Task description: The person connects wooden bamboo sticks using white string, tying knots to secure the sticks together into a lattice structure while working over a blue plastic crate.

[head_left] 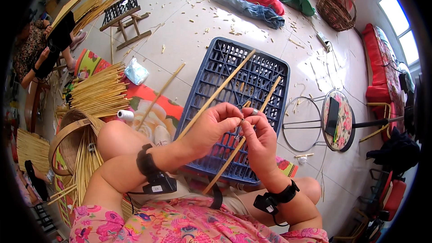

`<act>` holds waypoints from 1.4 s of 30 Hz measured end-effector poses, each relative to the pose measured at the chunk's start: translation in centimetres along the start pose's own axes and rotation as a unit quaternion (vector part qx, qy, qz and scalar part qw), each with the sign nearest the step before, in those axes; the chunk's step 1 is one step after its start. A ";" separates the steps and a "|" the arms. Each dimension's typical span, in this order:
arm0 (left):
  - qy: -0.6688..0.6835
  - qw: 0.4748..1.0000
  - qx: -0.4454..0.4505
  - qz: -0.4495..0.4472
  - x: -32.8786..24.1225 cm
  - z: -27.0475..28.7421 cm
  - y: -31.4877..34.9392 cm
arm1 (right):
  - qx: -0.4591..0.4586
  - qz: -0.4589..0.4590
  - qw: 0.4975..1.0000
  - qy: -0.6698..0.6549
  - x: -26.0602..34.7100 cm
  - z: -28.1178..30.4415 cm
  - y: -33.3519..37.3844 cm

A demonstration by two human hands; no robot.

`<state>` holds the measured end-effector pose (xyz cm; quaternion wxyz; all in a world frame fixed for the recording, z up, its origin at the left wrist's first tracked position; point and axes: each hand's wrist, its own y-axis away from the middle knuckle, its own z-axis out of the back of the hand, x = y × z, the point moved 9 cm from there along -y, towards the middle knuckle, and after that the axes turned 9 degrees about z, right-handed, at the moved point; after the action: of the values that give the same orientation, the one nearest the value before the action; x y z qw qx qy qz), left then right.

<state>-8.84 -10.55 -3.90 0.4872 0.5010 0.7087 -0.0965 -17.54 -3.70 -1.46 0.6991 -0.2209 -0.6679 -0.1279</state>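
Note:
My left hand (pixel 219 123) and my right hand (pixel 260 137) meet fingertip to fingertip over a dark blue plastic crate (pixel 209 74). Both are closed in a pinch. What lies between the fingertips is small and dark, too fine to name; a ring sits on one right finger. Beneath my hands, a long straw-coloured stalk (pixel 220 89) slants across the crate's left side. Another stalk (pixel 271 94) runs down its right side and passes behind my right fingers. The slotted face of the crate is uppermost.
Left of my knee stand a woven basket (pixel 67 153) of stalks, a white thread spool (pixel 125 115) and a stalk bundle (pixel 96 91). A round floral stool (pixel 338 119) lies tipped at the right. Behind are rolled clothes (pixel 247 2) and a wicker basket (pixel 336 11). A person sits far left.

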 end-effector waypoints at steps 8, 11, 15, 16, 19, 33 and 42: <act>-0.050 0.998 0.028 -0.008 -1.2 -0.3 0.1 | 0.046 -0.037 0.996 -0.066 -0.7 -0.6 0.0; -0.096 0.995 0.017 -0.017 -1.4 0.0 0.1 | 0.044 -0.045 0.996 -0.065 -0.7 -0.7 0.0; -0.186 0.981 -0.008 -0.058 -2.4 0.0 0.4 | 0.041 -0.055 0.994 -0.083 -0.6 -0.8 0.1; -0.227 0.971 -0.017 -0.072 -2.7 -0.1 0.5 | 0.042 -0.058 0.993 -0.092 -0.7 -0.9 0.2; -0.272 0.958 -0.023 -0.084 -3.0 -0.3 0.7 | 0.046 -0.065 0.991 -0.111 -0.9 -1.0 0.3; -0.029 1.000 -0.003 0.005 -1.5 0.8 -0.3 | 0.044 -0.121 0.984 -0.122 -1.2 -0.9 0.5; -0.088 0.995 0.036 -0.002 -1.4 -0.4 -0.5 | 0.092 -0.155 0.971 -0.154 -1.8 -0.6 0.5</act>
<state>-9.39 -11.42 -2.73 0.5289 0.5061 0.6605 -0.1666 -16.91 -3.73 -3.33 0.5769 -0.0664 -0.8026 -0.1367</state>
